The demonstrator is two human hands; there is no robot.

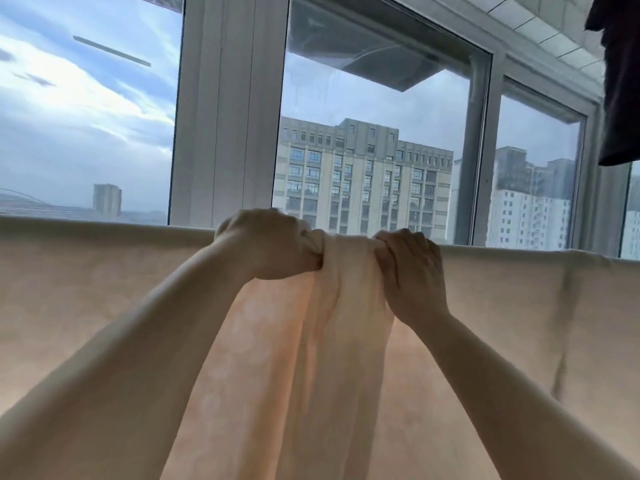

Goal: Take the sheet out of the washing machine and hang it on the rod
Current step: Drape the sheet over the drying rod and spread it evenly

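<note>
A pale peach sheet (104, 278) hangs draped across the whole width of the view, its top fold running level along a rod that the cloth hides. In the middle the fabric is bunched into a thick vertical fold (332, 306). My left hand (273, 244) grips the bunch at the top from the left, fingers curled round the cloth. My right hand (412, 268) grips the same bunch from the right, close beside the left. Both arms reach up and forward. The washing machine is out of view.
Behind the sheet stands a large window with white frames (228, 116), with sky and tall buildings (363, 181) outside. A dark garment (620, 81) hangs at the upper right, above the sheet's top edge.
</note>
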